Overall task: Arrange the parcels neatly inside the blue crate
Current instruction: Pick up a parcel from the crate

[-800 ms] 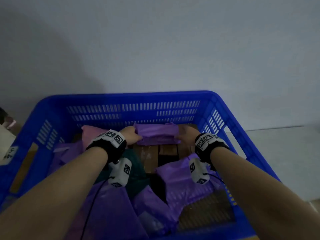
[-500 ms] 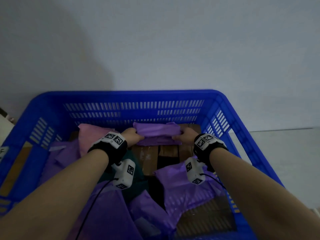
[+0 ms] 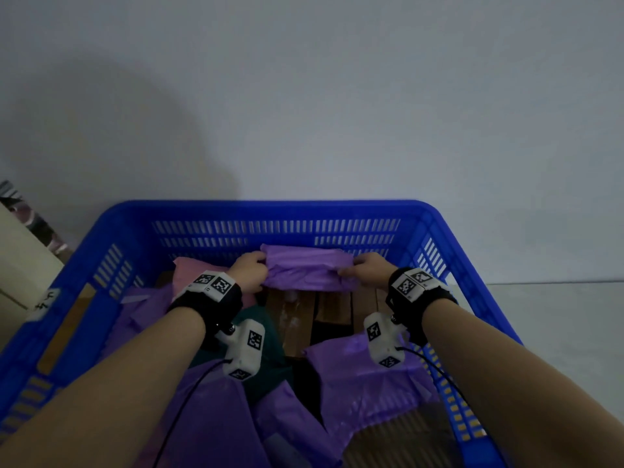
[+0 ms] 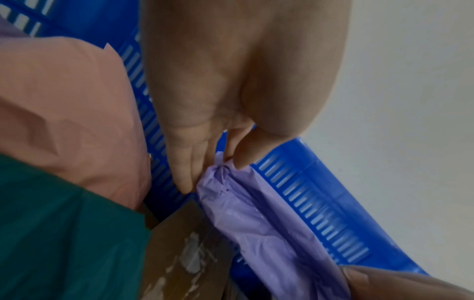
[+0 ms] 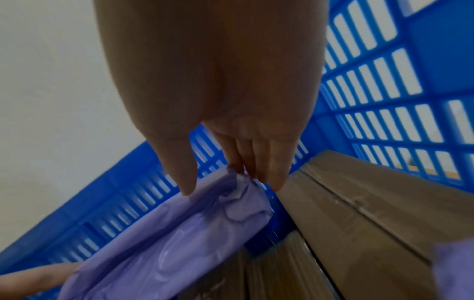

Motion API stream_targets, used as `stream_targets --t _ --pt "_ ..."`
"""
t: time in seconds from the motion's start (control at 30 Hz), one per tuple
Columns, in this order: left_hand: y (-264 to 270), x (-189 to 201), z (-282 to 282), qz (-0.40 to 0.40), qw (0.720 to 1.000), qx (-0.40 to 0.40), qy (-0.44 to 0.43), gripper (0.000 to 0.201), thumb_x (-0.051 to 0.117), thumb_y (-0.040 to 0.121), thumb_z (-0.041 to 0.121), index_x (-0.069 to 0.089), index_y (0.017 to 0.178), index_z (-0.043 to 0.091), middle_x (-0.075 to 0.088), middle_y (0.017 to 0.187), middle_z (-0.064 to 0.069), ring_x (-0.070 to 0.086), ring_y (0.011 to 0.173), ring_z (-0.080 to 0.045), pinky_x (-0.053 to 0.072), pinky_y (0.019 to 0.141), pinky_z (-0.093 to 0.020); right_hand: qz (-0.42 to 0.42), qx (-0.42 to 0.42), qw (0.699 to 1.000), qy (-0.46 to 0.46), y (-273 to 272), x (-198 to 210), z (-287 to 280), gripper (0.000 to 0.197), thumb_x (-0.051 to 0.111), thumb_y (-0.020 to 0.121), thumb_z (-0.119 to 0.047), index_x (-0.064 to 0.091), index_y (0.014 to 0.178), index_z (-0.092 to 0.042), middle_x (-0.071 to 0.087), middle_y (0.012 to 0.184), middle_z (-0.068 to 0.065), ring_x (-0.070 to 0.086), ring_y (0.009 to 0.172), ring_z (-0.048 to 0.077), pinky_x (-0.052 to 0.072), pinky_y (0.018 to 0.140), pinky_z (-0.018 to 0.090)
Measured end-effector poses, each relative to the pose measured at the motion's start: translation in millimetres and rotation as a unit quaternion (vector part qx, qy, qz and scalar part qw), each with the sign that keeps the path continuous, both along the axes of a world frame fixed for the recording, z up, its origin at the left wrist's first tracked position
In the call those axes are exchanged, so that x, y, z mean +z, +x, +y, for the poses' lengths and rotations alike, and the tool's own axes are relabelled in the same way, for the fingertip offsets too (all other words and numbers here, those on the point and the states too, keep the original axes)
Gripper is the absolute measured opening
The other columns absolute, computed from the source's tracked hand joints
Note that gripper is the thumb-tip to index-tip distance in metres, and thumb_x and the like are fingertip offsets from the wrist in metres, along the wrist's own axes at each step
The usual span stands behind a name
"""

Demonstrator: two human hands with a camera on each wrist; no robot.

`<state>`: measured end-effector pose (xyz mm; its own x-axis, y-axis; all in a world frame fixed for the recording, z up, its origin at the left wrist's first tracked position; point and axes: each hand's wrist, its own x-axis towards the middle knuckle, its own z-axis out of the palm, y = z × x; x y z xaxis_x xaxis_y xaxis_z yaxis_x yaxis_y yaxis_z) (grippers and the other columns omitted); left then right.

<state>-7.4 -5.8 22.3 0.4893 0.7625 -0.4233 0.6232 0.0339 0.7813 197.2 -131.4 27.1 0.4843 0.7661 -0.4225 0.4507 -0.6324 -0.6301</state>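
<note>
A purple parcel hangs lengthwise near the far wall of the blue crate. My left hand pinches its left end and my right hand pinches its right end. In the left wrist view the left hand has thumb and fingers bunching the purple parcel. The right wrist view shows the right hand gripping the other end of the purple parcel. Brown cardboard boxes lie under it.
Inside the crate lie a pink parcel at far left, a dark green parcel in the middle, and more purple parcels at the near side. A pale wall rises behind. A beige box stands outside at left.
Both hands have lifted the purple parcel slightly and moved it toward the crate's far wall, stretched between them.
</note>
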Motion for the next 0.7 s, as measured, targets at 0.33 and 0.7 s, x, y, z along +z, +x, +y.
stream_targets --t 0.33,0.7 --pt "-30.5 69.0 -1.8 -0.140 0.983 0.117 -0.020 0.014 0.050 0.091 0.001 0.062 0.090 0.008 0.059 0.089 -0.014 0.056 0.064 -0.021 0.052 0.044 -0.018 -0.087 0.089 0.977 0.176 -13.2 40.5 -12.4 0.080 0.073 0.068 0.009 0.040 0.139 -0.009 0.050 0.138 0.009 0.047 0.129 0.025 0.039 0.102 0.029" --pt "-45.7 116.8 10.5 -0.206 0.965 0.143 0.072 0.036 0.039 0.099 0.030 0.060 0.079 0.009 0.057 0.082 -0.010 0.047 0.063 -0.015 0.036 0.055 -0.024 -0.020 0.043 0.951 0.306 -25.6 82.2 3.5 0.028 0.065 0.086 -0.006 0.062 0.112 0.001 0.068 0.103 0.015 0.062 0.082 0.014 0.052 0.076 0.019"
